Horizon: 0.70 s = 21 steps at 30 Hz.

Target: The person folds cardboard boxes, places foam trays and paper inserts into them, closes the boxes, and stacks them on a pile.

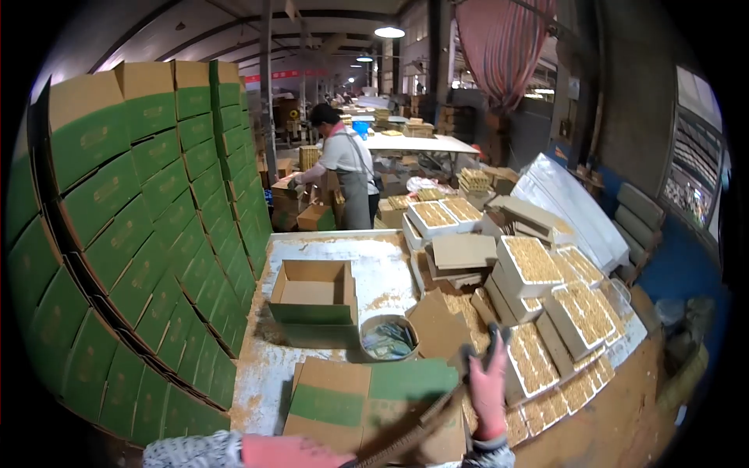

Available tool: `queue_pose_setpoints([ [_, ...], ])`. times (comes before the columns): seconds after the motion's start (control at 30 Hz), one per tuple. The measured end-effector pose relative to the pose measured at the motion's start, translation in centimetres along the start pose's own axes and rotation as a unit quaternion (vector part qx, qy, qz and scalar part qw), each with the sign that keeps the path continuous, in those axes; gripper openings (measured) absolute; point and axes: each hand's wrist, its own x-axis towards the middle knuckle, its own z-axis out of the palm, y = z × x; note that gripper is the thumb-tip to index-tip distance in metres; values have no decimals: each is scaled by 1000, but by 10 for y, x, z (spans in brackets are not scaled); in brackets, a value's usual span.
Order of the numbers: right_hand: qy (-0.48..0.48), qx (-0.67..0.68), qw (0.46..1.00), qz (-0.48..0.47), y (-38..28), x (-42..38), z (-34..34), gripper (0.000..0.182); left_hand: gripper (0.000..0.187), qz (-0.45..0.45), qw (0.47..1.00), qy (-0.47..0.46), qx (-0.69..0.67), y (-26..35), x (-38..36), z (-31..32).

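Note:
My left hand [292,451], in a pink glove, reaches in at the bottom edge; its fingertips are hidden beside the near end of a brown cardboard piece [417,429] seen nearly edge-on. My right hand [490,382], pink-gloved with dark fingertips, is raised with its fingers apart at the far end of that piece. Below lies a flattened green and brown carton [331,398]. Beyond it stand an open green box [312,313] and a round tub [388,341] with bluish-green contents.
Stacked green cartons [117,210] form a wall on the left. White trays [534,261] filled with small tan pieces are piled on the right, beside loose cardboard sheets [464,252]. A co-worker [347,160] in a grey apron stands beyond the table [374,265], handling a box.

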Motion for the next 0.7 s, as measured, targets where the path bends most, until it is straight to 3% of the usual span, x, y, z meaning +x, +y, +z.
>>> queue_pose_setpoints([
  [0.07,-35,136,990,-4,12,3,20,52,63,65,993,57,-74,-15,23,3],
  [0.1,7,136,991,3,25,0,20,50,78,-37,973,-36,-227,-17,22,-5],
  [0.13,38,203,978,9,30,-1,15,46,78,-36,976,-29,-214,-29,24,1],
  [0.2,115,331,937,3,36,-12,5,43,73,-69,879,113,-458,-79,29,48],
  [0.23,112,252,961,-35,36,-10,-7,42,74,-83,798,180,-570,-94,30,58],
  [0.27,106,170,977,-71,36,-9,-16,42,59,16,794,314,-520,-92,33,55],
  [0.3,94,221,968,-68,32,-7,-15,40,47,-7,816,330,-475,-89,35,41],
  [0.33,-16,195,975,-108,33,-8,-14,36,36,-30,834,346,-429,-83,35,22],
  [0.37,-28,56,958,-278,10,-12,-2,36,35,-36,885,437,-158,-63,41,5],
  [0.4,-239,-29,916,-319,-21,-6,4,38,38,-68,921,381,-47,-43,48,-11],
  [0.43,-324,-83,874,-354,-20,-15,34,46,42,-13,963,254,-90,-57,57,-6],
  [0.47,-433,-81,834,-331,-8,-27,56,54,46,44,983,122,-130,-85,71,0],
  [0.5,-470,-144,786,-376,15,-34,70,60,55,109,974,-34,-195,-101,75,0],
  [0.53,-533,-183,745,-356,36,-30,72,61,61,171,945,-46,-275,-111,52,9],
  [0.57,-552,-161,747,-333,37,-19,72,63,61,175,948,-41,-261,-104,40,6],
  [0.63,-630,-91,725,-264,37,-4,70,62,61,151,958,62,-237,-99,30,21],
  [0.67,-639,-66,730,-234,24,6,66,56,61,156,954,63,-249,-112,48,37],
  [0.7,-628,-27,743,-229,5,23,67,46,64,-2,952,266,-154,-136,76,50],
])
